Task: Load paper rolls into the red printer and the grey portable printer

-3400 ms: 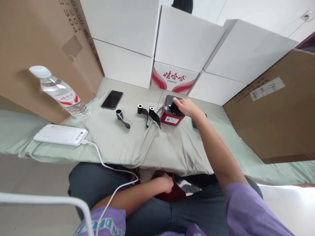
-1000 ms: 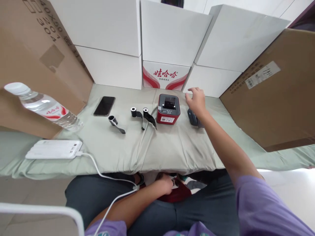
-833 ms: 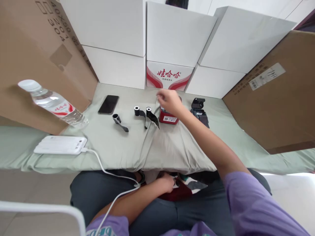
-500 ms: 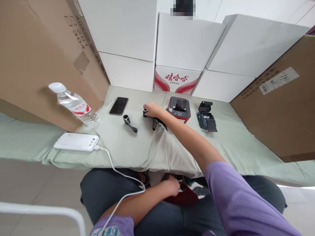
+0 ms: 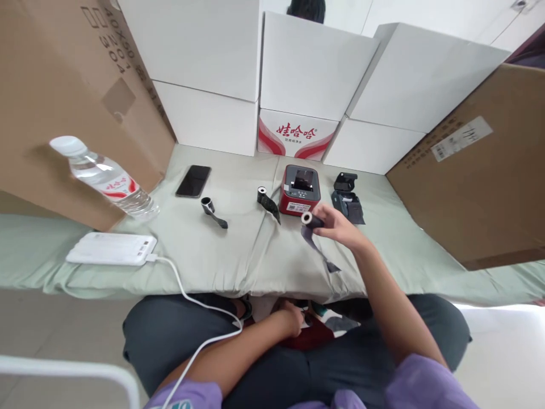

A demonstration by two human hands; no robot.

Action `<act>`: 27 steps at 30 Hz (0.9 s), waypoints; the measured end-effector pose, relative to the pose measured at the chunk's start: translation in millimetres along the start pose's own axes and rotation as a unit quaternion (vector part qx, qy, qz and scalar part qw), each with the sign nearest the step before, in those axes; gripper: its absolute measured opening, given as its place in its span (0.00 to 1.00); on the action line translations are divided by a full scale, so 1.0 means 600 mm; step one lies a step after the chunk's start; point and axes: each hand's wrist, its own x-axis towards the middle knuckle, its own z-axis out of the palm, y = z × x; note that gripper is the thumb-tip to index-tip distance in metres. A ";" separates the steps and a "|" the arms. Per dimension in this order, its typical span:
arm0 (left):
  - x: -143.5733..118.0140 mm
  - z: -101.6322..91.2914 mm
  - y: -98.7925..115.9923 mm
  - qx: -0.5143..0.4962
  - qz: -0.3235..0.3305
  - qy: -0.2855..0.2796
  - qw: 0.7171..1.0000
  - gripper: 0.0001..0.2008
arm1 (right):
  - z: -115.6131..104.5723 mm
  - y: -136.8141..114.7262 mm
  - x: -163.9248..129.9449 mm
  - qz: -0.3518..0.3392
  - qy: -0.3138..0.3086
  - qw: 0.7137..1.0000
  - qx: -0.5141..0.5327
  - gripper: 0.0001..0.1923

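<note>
My right hand (image 5: 334, 224) pinches a small black ribbon roll (image 5: 317, 221) above the cloth. Its pale core end faces left, and a loose dark tail hangs from it. Down by my lap, my left hand (image 5: 293, 318) is curled, near something red (image 5: 310, 335); what its fingers hold, if anything, is hidden. A second ribbon roll (image 5: 261, 194) stands on the cloth left of a red and black printer (image 5: 299, 196), its crumpled tail trailing forward. Farther left lies a third roll (image 5: 208, 205) with a short tail. Right of the printer sits a small dark device (image 5: 347, 201) with its lid raised.
A black phone (image 5: 193, 180), a white power bank (image 5: 113, 248) with its cable (image 5: 181, 284), and a water bottle (image 5: 114, 182) are at the left. White boxes (image 5: 302, 62) line the back. Brown cartons (image 5: 481, 170) flank both sides of the cloth-covered table (image 5: 191, 261).
My right hand has moved right and toward me with a ribbon roll in it. The second roll beside the printer now shows in full. My left hand stays by my lap.
</note>
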 end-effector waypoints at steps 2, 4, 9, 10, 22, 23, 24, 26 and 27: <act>-0.003 -0.007 0.003 0.042 -0.004 -0.044 0.998 0.28 | -0.056 0.015 -0.050 0.016 0.066 0.996 -0.055 0.20; -0.003 -0.010 0.006 0.051 -0.012 -0.060 0.997 0.27 | -0.115 0.021 -0.076 0.013 0.157 0.983 -0.091 0.21; -0.005 -0.018 0.013 0.049 -0.021 -0.063 0.997 0.25 | -0.235 -0.002 -0.060 -0.124 0.389 0.912 0.049 0.14; -0.007 -0.021 0.013 0.048 -0.020 -0.062 0.997 0.26 | -0.250 -0.007 -0.052 -0.141 0.415 0.894 0.093 0.13; -0.030 -0.034 0.006 0.037 -0.012 -0.041 0.998 0.25 | -0.166 0.005 -0.055 0.037 0.251 0.967 0.012 0.19; -0.030 -0.034 0.007 0.038 -0.011 -0.042 0.998 0.26 | -0.149 0.002 -0.060 0.037 0.231 0.972 0.019 0.19; -0.029 -0.034 0.008 0.041 -0.011 -0.044 0.998 0.26 | -0.133 0.000 -0.064 0.036 0.208 0.977 0.029 0.19; -0.030 -0.038 0.008 0.045 -0.013 -0.049 0.998 0.26 | -0.104 -0.006 -0.068 0.034 0.154 0.986 0.053 0.18; -0.033 -0.041 0.008 0.047 -0.009 -0.048 0.998 0.25 | -0.091 -0.007 -0.068 0.035 0.126 0.990 0.058 0.18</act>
